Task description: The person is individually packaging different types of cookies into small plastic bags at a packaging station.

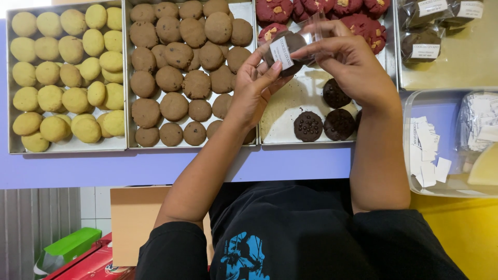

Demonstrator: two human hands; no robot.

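Item: dark chocolate cookie in a clear plastic sleeve (290,49), white rectangular label on its front, held above the trays.

Left hand (254,85): fingertips pinched on the sleeve's lower edge, thumb against the label.

Right hand (347,62): fingers curled together over the sleeve's upper right, pinching the plastic.

Beneath the fingers: tray (280,129) lined with pale paper, holding three dark cookies with chips (324,116) and red cookies with pale chunks (358,15).

Left of the fingers: tray of brown cookies (181,67); beyond it, tray of yellow cookies (67,72).

Right of the fingers: wrapped dark cookies with white labels (430,26) on a beige surface; below them, a clear tub (410,171) of loose white paper slips (428,153).
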